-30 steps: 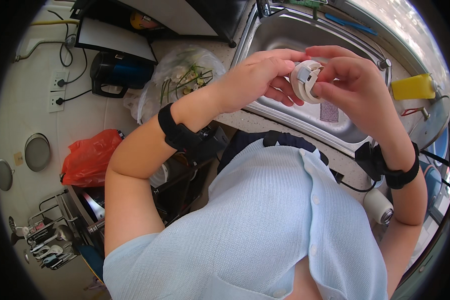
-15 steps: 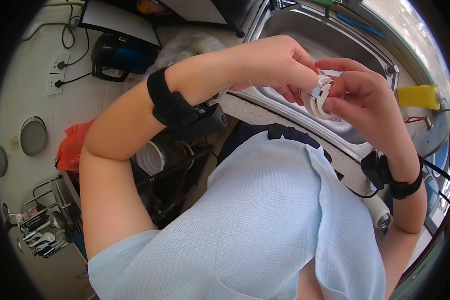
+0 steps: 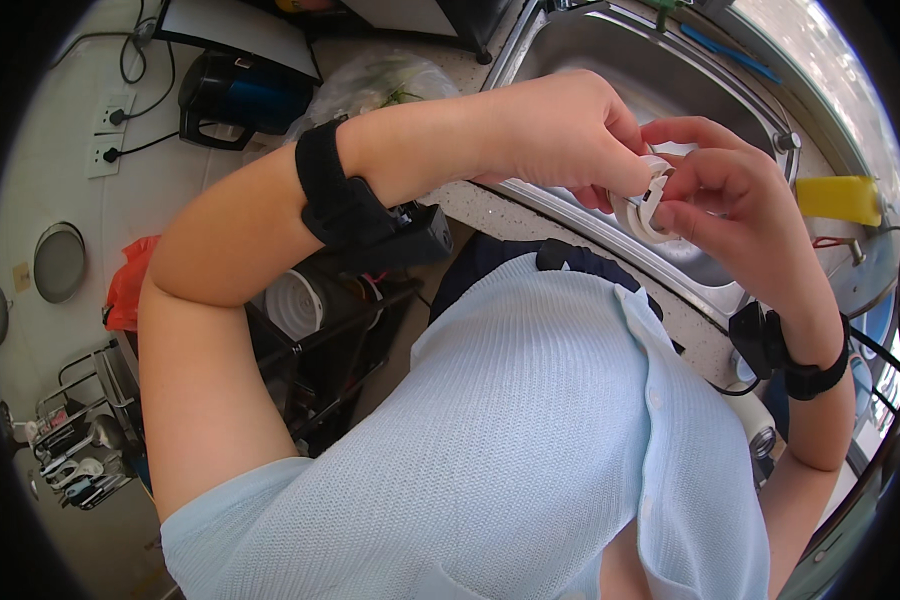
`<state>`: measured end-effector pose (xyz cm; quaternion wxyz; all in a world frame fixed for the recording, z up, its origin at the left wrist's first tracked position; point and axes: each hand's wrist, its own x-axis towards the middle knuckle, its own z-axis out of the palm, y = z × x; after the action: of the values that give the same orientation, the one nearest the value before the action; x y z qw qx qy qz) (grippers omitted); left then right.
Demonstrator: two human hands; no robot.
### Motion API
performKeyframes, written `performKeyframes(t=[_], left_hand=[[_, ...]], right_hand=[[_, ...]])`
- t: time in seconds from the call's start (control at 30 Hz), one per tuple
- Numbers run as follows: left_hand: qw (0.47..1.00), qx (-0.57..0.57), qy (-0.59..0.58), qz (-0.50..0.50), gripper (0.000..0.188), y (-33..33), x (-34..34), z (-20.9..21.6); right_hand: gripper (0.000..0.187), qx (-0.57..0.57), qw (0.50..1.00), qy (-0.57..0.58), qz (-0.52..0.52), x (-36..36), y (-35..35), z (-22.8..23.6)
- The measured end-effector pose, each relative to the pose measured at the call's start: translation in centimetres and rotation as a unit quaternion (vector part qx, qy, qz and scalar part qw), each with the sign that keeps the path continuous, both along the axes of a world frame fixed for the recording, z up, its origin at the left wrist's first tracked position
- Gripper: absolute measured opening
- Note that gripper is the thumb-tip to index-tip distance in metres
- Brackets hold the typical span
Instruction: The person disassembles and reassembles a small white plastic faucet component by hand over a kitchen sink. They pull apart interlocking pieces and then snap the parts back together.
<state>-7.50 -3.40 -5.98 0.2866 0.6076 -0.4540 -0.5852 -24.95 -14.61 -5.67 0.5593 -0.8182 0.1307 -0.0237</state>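
Observation:
Over the front of the steel sink (image 3: 570,60), both hands hold a small white ring-shaped thing (image 3: 634,218); it looks like a roll of tape with a white clip-like piece on it. My left hand (image 3: 585,130) grips its left side, knuckles up, fingers curled and partly hidden. From the right, my right hand (image 3: 725,190) pinches the clip side between thumb and fingers. Its index finger reaches across the top, close to the left hand's knuckles.
Speckled counter (image 3: 530,215) runs along the sink. A clear plastic bag with greens (image 3: 395,80) and a dark electric kettle (image 3: 240,100) stand left. A yellow thing (image 3: 838,200) is right of the sink. Below my left forearm is a black rack (image 3: 320,375).
The ring has turned slightly and shifted a little right. My left hand has edged right over it, covering more of the clip piece. The view has shifted slightly.

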Motion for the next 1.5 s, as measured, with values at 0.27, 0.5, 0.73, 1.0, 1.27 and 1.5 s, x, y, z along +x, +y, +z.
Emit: performKeyframes(t=[0.27,0.5,0.73,1.0,1.27,1.5], left_hand=[[0.999,0.041,0.02,-0.018,0.036,-0.2,-0.2,-0.4],[0.998,0.041,0.045,0.03,0.034,-0.1,-0.7,-0.7],[0.99,0.073,0.108,0.052,0.038,0.0,-0.3,-0.7],[0.982,0.088,0.168,0.016,0.045,0.1,0.5,-1.4],[0.979,0.107,0.174,-0.011,0.05,0.0,0.4,-1.5],[0.965,0.086,0.244,-0.03,0.059,0.2,1.2,-2.4]], right_hand=[[0.008,-0.065,0.998,0.003,0.021,0.1,0.0,-0.5],[0.005,-0.133,0.99,0.039,0.027,0.8,0.4,0.4],[0.007,-0.116,0.993,0.031,0.023,0.8,0.2,0.2],[0.007,-0.061,0.996,0.054,0.038,0.4,0.0,0.1],[0.007,-0.037,0.996,0.08,0.033,0.4,0.2,0.3],[0.007,-0.038,0.998,0.049,0.026,0.1,0.1,0.1]])
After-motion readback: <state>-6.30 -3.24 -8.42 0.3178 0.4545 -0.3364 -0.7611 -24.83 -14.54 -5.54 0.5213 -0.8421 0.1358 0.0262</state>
